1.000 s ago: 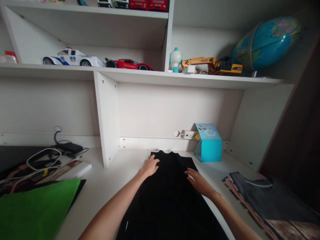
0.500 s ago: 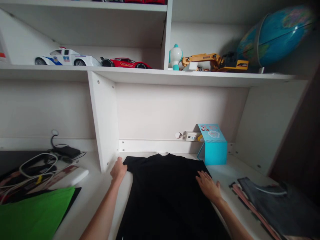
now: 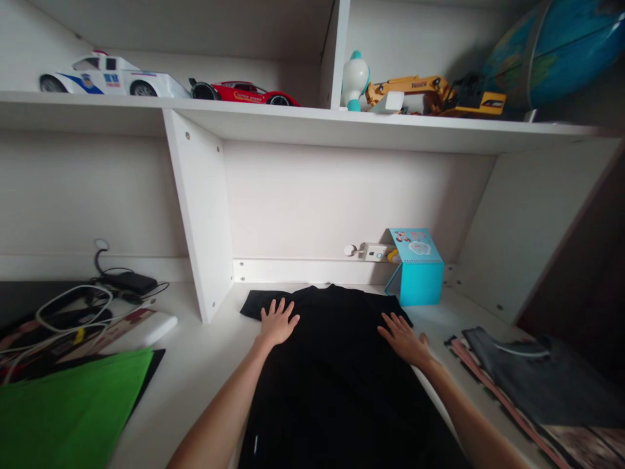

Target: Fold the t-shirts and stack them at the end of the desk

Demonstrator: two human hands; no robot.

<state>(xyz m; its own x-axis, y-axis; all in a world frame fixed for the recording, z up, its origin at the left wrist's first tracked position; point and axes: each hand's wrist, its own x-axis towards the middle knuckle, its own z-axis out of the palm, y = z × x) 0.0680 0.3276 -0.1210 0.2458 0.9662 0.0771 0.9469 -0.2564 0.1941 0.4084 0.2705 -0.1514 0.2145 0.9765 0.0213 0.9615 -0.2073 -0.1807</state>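
A black garment [image 3: 336, 371] lies spread flat on the white desk [image 3: 205, 365], its top edge toward the back wall. My left hand [image 3: 276, 322] rests palm down on the garment's upper left part, fingers spread. My right hand [image 3: 403, 339] lies flat on its upper right part, fingers stretched out. Neither hand holds anything.
A blue box-shaped desk calendar [image 3: 416, 267] stands just behind the garment. Folded dark clothes [image 3: 532, 384] lie at the right. A green cloth [image 3: 68, 410], cables and a charger [image 3: 124, 282] sit at the left. A white upright panel [image 3: 200, 215] divides the desk. Toy cars, an excavator and a globe fill the shelf above.
The garment's top was unfolded wider a second ago. My left hand has since come back from the garment's left corner onto the cloth; my right hand stayed flat on the right side.
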